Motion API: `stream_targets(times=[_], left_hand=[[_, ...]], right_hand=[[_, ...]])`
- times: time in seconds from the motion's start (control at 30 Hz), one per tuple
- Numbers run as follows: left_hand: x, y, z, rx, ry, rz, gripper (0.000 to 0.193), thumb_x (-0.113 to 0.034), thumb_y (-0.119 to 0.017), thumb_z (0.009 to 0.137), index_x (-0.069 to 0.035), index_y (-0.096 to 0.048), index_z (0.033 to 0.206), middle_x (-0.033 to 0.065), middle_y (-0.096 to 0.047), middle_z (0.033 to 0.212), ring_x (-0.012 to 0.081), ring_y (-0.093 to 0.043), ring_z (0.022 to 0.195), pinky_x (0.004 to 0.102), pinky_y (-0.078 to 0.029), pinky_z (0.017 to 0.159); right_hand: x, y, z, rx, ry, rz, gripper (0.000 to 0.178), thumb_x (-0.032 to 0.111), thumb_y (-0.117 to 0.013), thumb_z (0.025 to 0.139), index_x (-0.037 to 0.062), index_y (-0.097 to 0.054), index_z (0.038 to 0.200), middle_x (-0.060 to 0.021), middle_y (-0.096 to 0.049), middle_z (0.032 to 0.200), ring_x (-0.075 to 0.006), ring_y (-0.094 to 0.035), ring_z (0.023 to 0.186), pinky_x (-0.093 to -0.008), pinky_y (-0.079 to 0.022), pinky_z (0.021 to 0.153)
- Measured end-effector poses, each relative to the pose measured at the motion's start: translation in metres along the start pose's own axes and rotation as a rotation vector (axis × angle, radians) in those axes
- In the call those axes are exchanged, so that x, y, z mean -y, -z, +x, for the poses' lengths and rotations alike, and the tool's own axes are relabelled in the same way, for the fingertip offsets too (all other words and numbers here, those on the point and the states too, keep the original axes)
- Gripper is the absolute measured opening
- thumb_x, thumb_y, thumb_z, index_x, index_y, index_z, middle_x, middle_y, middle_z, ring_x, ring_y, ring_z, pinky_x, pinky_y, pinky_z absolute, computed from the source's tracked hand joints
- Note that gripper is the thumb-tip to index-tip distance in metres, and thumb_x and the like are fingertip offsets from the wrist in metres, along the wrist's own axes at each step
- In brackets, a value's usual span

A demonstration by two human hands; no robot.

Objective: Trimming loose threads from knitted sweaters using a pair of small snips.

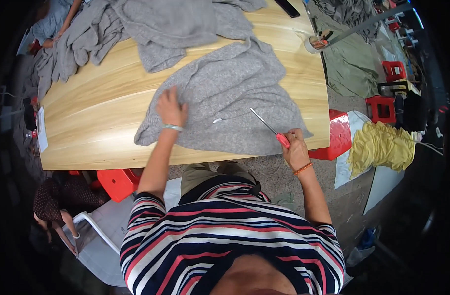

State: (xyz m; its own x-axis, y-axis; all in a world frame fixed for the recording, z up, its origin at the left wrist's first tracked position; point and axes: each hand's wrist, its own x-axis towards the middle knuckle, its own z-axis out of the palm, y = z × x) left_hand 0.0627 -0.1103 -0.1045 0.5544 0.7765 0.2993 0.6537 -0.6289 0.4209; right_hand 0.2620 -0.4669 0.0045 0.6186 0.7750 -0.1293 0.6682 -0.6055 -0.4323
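A grey knitted garment (225, 83) lies spread and wrinkled on the wooden table in front of me, with a small white tag (217, 120) near its middle. On its left part rests my left hand (171, 108), fingers apart and holding nothing. My right hand (294, 150) is closed round the red handle of a tool with a long thin metal shaft (266, 123), which looks like a screwdriver; its exact kind is unclear. The shaft points up and left over the garment's lower right part.
More grey knitwear (166, 24) is heaped across the far side of the wooden table (92, 123). A cup of tools (316, 43) stands at the far right, beside a metal pole. Red stools (339, 135) and a yellow fabric bundle (382, 150) are right of the table. Other people are at the left.
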Motion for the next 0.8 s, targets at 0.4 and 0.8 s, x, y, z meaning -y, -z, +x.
stream_targets(times=[0.4, 0.8], left_hand=[[0.041, 0.039, -0.001, 0.701, 0.830, -1.538, 0.025, -0.009, -0.061, 0.096, -0.001, -0.063, 0.120, 0.0097, -0.069, 0.110, 0.0214, -0.068, 0.099, 0.0363, -0.056, 0.085], [0.070, -0.035, -0.039, 0.793, 1.208, -1.740, 0.055, -0.018, -0.073, 0.091, -0.003, -0.046, 0.136, 0.0156, -0.058, 0.129, 0.0312, -0.058, 0.119, 0.0501, -0.050, 0.098]], right_hand=[[0.051, -0.007, -0.003, 0.111, 0.135, 0.021, 0.031, 0.003, -0.058, 0.079, 0.0021, -0.060, 0.110, -0.0203, -0.067, 0.099, -0.0373, -0.064, 0.094, -0.0455, -0.051, 0.083], [0.159, -0.054, 0.008, 0.487, 0.035, -0.090, 0.021, 0.014, -0.059, 0.082, 0.0008, -0.063, 0.097, -0.0226, -0.068, 0.076, -0.0393, -0.069, 0.075, -0.0485, -0.055, 0.068]])
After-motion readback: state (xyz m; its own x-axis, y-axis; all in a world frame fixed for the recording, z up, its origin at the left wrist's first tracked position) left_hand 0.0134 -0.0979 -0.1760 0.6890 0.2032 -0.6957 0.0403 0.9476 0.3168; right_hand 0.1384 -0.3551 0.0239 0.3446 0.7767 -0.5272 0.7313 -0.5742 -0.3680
